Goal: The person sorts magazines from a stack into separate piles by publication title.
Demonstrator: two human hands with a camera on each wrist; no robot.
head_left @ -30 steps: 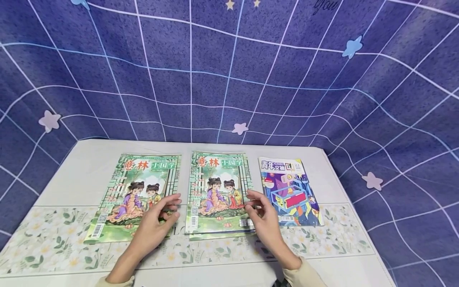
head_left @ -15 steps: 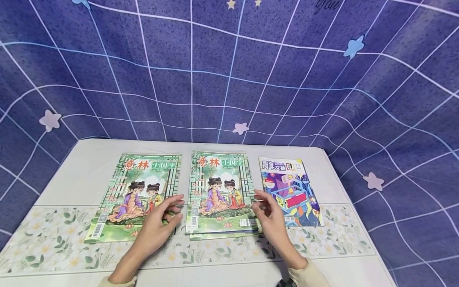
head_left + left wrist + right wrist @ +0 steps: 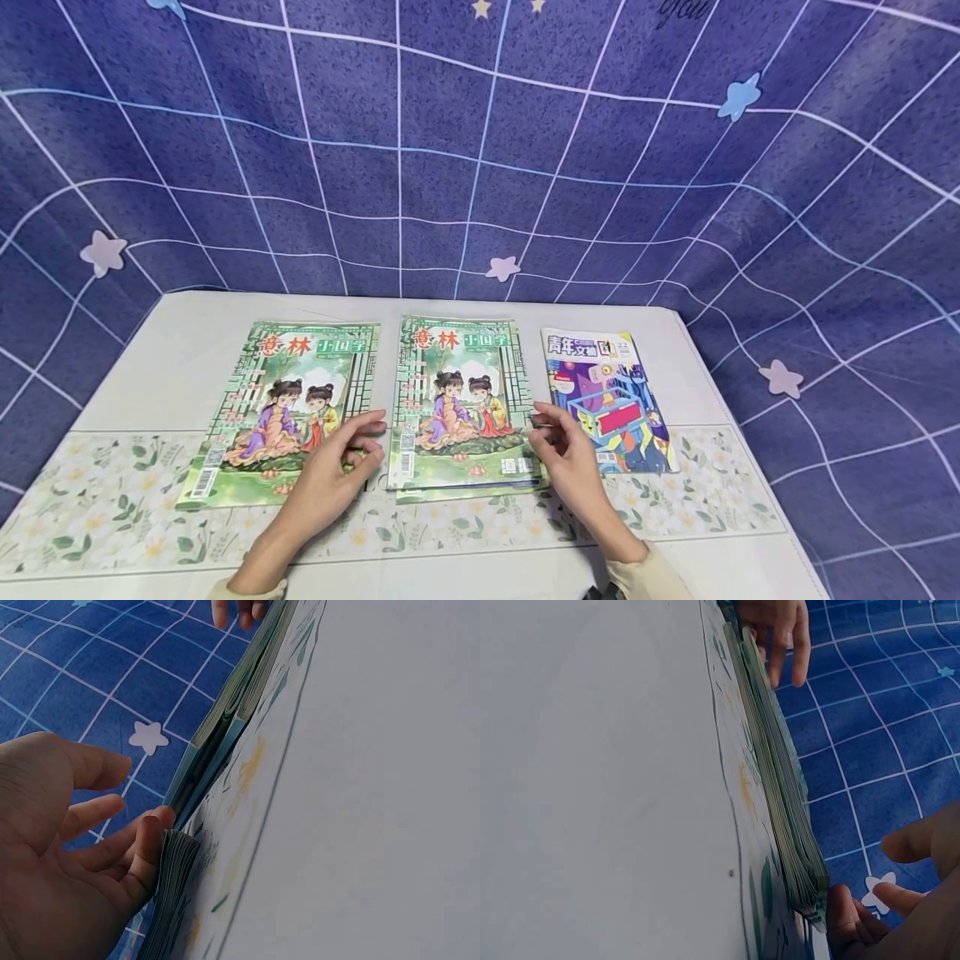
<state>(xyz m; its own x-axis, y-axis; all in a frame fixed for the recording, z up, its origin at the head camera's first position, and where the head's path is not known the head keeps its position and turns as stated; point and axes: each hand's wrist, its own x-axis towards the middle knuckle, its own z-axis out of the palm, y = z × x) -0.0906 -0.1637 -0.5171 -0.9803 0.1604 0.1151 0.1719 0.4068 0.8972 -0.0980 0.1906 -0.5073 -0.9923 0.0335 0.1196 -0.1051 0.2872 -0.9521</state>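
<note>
Two green magazines (image 3: 465, 450) with the same look lie stacked in the middle of the table, the lower one peeking out along the near edge. My left hand (image 3: 330, 475) is at the stack's left side, over the lower right part of another green magazine (image 3: 258, 400); its fingers are loosely bent and grip nothing. At the stack's lower right edge, my right hand (image 3: 576, 467) has relaxed, slightly bent fingers, holding nothing. In the right wrist view, its lower fingers (image 3: 844, 911) are right at the corner of the stack (image 3: 776, 780).
A smaller purple and white magazine (image 3: 618, 408) lies right of the stack, partly behind my right hand. The white table (image 3: 420, 575) has a floral band (image 3: 105, 500) across it. Blue grid-patterned cloth (image 3: 450, 167) with stars rises behind and at both sides.
My right hand has shifted right, from over the middle stack's edge to beside it. My left hand has edged slightly right. The magazines stay in place.
</note>
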